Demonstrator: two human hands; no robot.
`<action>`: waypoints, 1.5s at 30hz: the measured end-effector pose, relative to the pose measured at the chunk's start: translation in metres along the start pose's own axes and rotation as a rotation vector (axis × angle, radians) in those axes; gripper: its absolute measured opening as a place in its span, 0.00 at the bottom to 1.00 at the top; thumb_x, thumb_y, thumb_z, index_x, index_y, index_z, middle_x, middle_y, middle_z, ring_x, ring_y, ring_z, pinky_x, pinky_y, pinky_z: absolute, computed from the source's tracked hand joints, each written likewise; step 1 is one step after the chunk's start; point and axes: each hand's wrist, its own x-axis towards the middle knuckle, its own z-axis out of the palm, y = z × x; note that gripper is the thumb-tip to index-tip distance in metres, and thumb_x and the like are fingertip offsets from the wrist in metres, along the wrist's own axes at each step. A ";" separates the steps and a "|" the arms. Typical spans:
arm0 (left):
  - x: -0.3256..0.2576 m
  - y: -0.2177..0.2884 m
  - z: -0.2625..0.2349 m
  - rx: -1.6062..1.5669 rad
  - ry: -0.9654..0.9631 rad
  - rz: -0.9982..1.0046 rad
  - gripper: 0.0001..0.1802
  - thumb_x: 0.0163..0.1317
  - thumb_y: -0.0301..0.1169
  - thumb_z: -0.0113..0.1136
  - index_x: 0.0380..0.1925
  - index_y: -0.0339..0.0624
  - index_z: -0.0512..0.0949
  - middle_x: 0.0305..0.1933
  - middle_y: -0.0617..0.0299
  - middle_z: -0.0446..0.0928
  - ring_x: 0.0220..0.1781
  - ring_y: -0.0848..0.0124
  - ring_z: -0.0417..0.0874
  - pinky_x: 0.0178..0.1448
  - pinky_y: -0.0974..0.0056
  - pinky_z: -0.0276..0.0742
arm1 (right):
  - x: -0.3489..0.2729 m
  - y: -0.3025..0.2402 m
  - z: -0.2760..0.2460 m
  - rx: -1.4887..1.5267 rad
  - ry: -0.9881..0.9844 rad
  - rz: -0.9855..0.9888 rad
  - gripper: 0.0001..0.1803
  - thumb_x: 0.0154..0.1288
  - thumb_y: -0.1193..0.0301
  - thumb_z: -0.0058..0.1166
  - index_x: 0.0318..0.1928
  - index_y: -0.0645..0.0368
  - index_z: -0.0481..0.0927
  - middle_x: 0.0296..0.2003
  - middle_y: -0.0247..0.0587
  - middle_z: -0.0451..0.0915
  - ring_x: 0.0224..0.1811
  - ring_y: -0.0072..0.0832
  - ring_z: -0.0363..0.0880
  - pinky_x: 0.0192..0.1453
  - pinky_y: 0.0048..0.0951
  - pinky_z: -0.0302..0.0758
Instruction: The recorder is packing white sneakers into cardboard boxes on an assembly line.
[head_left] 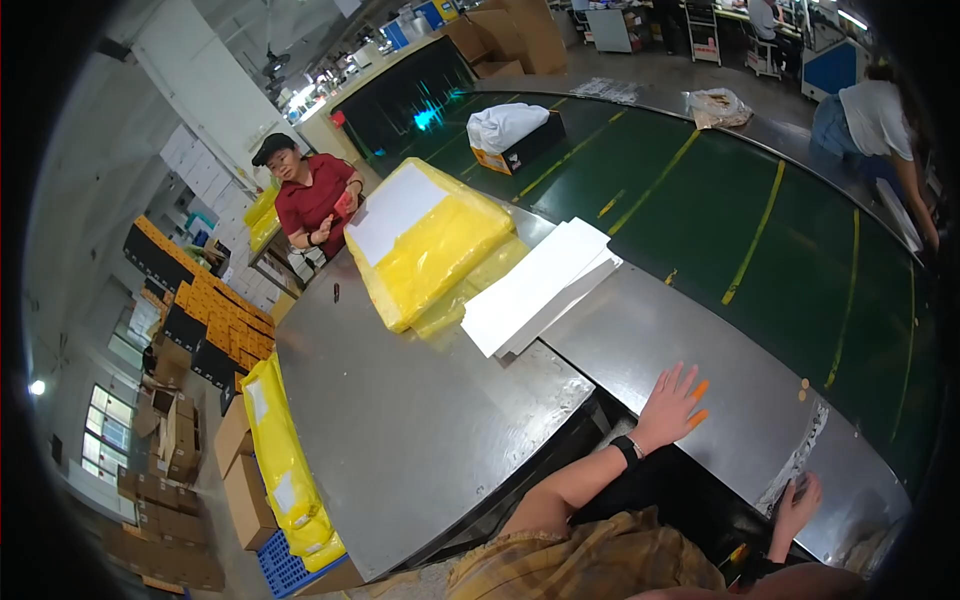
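Note:
My left hand [668, 408] is spread above the metal tabletop, fingers apart, with orange covers on two fingertips and a dark band at the wrist. It holds nothing. Beyond it and to the left lies a stack of white sheets [540, 285], slightly fanned, across the join of two metal tables. My right hand [797, 510] is at the near right edge of the metal, beside a strip of clear tape [797, 460]. Its fingers are curled around a small dark patch that I cannot make out.
A yellow-wrapped bundle [440, 245] lies on the left metal table [400, 430]. Past the metal ledge runs a green conveyor belt [690, 220] carrying an open box with white wrapping [510, 135]. A co-worker in red [318, 195] stands at the far left; another person [880, 125] bends over at right.

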 end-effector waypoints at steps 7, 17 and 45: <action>0.003 0.001 0.000 -0.018 -0.017 0.001 0.26 0.67 0.48 0.50 0.55 0.39 0.75 0.72 0.45 0.59 0.74 0.44 0.55 0.75 0.43 0.50 | -0.007 -0.003 0.016 -0.419 0.113 -0.013 0.21 0.68 0.66 0.48 0.59 0.57 0.71 0.64 0.45 0.68 0.68 0.48 0.61 0.72 0.46 0.56; 0.007 0.004 -0.001 -0.047 -0.027 -0.004 0.20 0.64 0.45 0.55 0.38 0.36 0.80 0.73 0.45 0.57 0.76 0.44 0.52 0.76 0.43 0.47 | -0.010 -0.003 0.011 -0.348 0.133 -0.016 0.20 0.67 0.68 0.49 0.58 0.58 0.74 0.65 0.44 0.69 0.70 0.48 0.60 0.73 0.46 0.54; 0.006 0.004 -0.004 -0.003 -0.069 -0.009 0.27 0.67 0.48 0.50 0.57 0.39 0.75 0.73 0.45 0.57 0.75 0.43 0.53 0.76 0.43 0.49 | -0.010 -0.003 0.014 -0.333 0.145 -0.021 0.19 0.67 0.69 0.49 0.57 0.59 0.74 0.65 0.43 0.69 0.70 0.48 0.60 0.73 0.45 0.54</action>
